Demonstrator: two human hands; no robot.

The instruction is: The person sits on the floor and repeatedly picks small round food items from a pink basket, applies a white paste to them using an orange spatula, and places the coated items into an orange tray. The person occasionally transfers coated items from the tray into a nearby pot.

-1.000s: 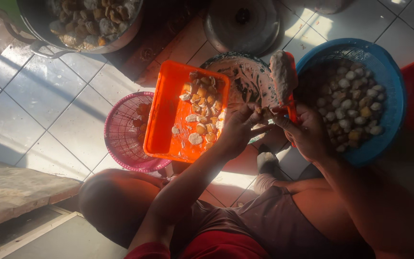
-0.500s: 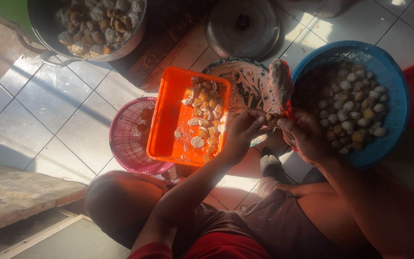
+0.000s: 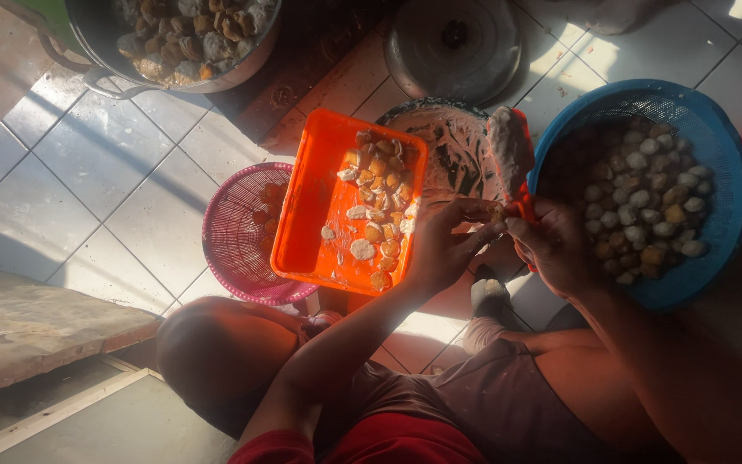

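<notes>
While the left hand (image 3: 444,249) pinches a small food piece (image 3: 495,212) between its fingertips, the right hand (image 3: 551,245) grips a paste-coated spatula (image 3: 511,155) by its orange handle, blade up over the paste bowl (image 3: 444,142). Orange tray (image 3: 311,223) of filled pieces sits just left; blue basket (image 3: 723,172) right.

Pale square-tiled floor (image 3: 88,163) crossed by slanting sunlight and shadow; a worn grey stone slab (image 3: 27,331) lies lower left.

The orange tray (image 3: 319,223) looked like smooth, slightly glossy plastic, and the blue basket (image 3: 714,155) and pink basket (image 3: 234,232) were perforated plastic. The round lid (image 3: 454,39) at the far side was dull metal, and the floor tiles (image 3: 105,163) were smooth and faintly shiny.
</notes>
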